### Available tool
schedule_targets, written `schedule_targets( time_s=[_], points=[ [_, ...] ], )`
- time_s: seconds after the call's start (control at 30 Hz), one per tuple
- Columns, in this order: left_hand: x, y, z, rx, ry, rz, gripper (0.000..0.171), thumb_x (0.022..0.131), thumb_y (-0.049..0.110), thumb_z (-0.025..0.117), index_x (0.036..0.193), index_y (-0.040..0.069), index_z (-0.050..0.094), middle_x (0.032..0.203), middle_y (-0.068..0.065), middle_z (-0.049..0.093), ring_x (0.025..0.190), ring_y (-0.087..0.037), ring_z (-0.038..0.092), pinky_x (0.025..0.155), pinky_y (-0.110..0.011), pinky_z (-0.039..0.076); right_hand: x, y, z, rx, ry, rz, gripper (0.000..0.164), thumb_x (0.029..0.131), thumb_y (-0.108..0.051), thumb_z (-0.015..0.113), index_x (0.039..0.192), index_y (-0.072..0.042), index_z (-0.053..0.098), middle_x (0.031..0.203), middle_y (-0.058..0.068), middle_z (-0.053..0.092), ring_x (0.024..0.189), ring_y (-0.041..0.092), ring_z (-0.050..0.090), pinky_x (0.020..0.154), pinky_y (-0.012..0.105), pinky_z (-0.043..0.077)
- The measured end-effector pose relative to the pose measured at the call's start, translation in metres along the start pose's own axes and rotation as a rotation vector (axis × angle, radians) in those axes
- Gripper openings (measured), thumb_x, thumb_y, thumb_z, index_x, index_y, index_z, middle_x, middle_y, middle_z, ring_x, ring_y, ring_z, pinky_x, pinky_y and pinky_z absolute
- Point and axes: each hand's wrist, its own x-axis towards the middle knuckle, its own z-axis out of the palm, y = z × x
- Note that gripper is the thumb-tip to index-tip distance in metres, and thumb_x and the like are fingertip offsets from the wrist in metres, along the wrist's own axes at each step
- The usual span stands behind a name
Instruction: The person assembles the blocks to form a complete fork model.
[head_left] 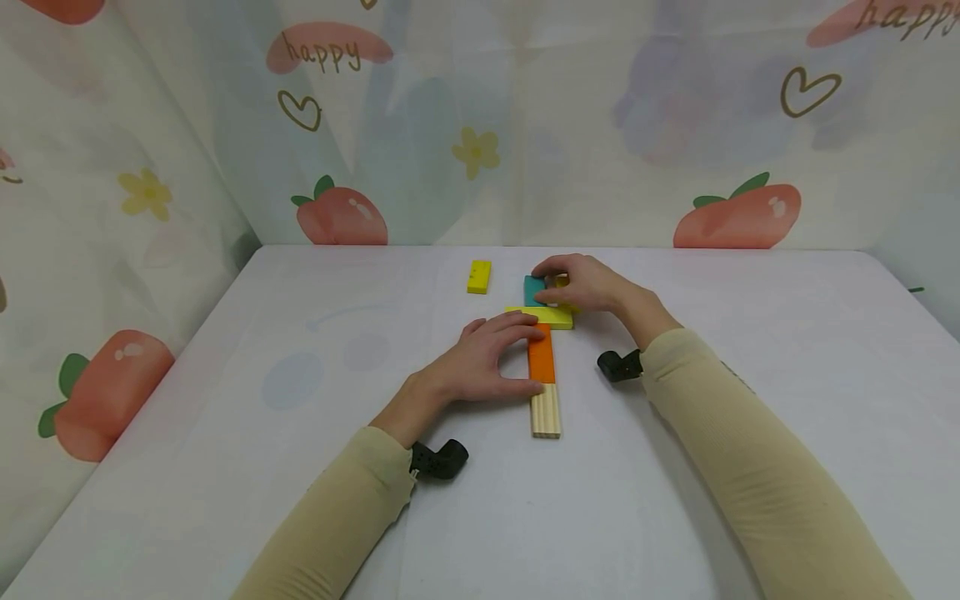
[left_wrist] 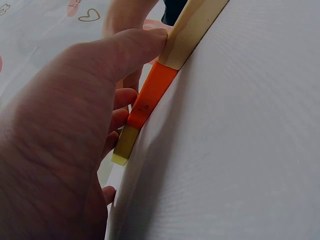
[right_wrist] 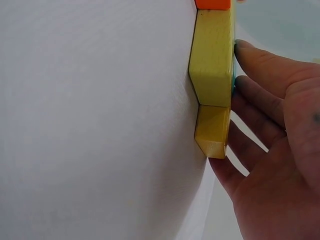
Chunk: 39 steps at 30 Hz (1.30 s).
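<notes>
A row of wooden blocks lies flat on the white table. Nearest is a plain wood block [head_left: 546, 412], and an orange block [head_left: 542, 358] adjoins its far end. A yellow-green block [head_left: 557, 318] lies crosswise beyond that. My left hand [head_left: 483, 362] spans the row's left side, thumb touching near the plain-orange joint and fingertips at the yellow-green block. With thumb and fingers, my right hand [head_left: 588, 283] pinches a teal block [head_left: 533, 290] at the far side of the crosswise one. A darker yellow block [right_wrist: 212, 125] sits beside it, partly hidden beneath the right hand.
A separate yellow block [head_left: 479, 277] lies to the left of the teal one, near the table's back edge. Patterned cloth [head_left: 480, 108] hangs behind the table and along its left side. Black wrist devices [head_left: 441, 460] protrude from both sleeves.
</notes>
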Motion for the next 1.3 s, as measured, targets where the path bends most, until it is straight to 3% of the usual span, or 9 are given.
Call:
schedule_targets(
  time_s=[0.93,1.3],
  points=[
    [0.000,0.000,0.000,0.029,0.004,0.005,0.063,0.092,0.046,0.071,0.147,0.021,0.054,0.160,0.002,0.041,0.152,-0.016,0.027,0.123,-0.056,0.015,-0.005,0.000,-0.001,0.031,0.006,0.006,0.049,0.098,-0.027,0.067,0.141,-0.007,0.057,0.148,0.021,0.051,0.133,0.039,0.046,0.116,0.057,0.034],
    [0.000,0.000,0.001,0.037,0.002,0.006,0.061,0.094,0.045,0.068,0.147,0.020,0.054,0.161,0.001,0.040,0.153,-0.017,0.026,0.123,-0.056,0.015,-0.017,0.007,-0.005,0.037,0.066,-0.016,0.049,0.099,-0.029,0.065,0.141,-0.005,0.057,0.150,0.021,0.050,0.138,0.041,0.044,0.116,0.059,0.035]
  ],
)
